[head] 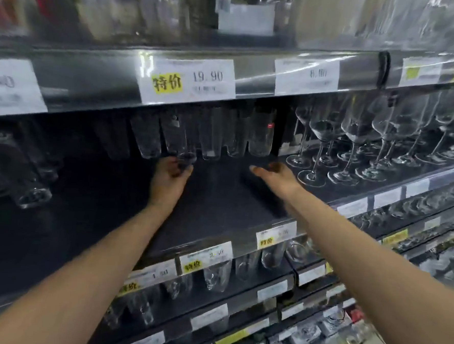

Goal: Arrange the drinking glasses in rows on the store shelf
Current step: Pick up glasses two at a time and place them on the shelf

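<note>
Several tall clear drinking glasses (pixel 261 132) stand in a row at the back of the dark shelf (pixel 219 198). My left hand (pixel 171 175) reaches in and grips the base of one tall glass (pixel 186 148) at the front of that row. My right hand (pixel 275 174) hovers above the shelf a little to the right, fingers extended and holding nothing. More tall glasses (pixel 33 184) stand blurred at the far left of the same shelf.
Stemmed wine glasses (pixel 355 142) fill the right part of the shelf. The shelf above (pixel 106 79) hangs low with price tags (pixel 189 80) on its edge. Lower shelves hold tumblers (pixel 217 275) behind more tags.
</note>
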Demonstrator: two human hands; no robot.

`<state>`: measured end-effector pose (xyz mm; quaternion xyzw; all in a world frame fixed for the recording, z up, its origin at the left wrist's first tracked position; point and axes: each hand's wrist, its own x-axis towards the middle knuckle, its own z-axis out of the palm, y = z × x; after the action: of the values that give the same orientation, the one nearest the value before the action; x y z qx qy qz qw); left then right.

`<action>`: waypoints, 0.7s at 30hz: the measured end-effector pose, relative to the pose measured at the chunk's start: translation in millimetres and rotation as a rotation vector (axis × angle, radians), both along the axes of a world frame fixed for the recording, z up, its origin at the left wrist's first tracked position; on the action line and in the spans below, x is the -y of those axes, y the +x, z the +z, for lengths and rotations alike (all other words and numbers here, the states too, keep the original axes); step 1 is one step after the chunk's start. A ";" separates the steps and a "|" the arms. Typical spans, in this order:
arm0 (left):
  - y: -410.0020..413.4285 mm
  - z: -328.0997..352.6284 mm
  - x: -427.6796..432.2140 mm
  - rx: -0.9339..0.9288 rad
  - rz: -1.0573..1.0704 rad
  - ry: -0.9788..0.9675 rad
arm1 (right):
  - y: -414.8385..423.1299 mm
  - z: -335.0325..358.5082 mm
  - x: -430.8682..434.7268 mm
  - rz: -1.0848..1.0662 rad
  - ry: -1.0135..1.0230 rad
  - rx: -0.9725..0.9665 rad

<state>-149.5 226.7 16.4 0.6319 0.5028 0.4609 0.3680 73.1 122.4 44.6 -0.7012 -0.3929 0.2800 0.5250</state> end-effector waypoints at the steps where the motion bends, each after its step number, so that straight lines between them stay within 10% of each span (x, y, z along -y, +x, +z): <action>1: 4.0 -2.9 -13.5 -0.003 0.010 0.021 | 7.4 -3.9 -13.1 -0.004 0.012 0.010; 21: 49.8 -8.9 -115.1 0.009 0.141 0.143 | 48.9 -26.5 -139.7 -0.333 0.168 0.193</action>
<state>-99.7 341.8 7.5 0.6175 0.5100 0.5233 0.2909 122.0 262.0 18.1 -0.7338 -0.3419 0.0871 0.5806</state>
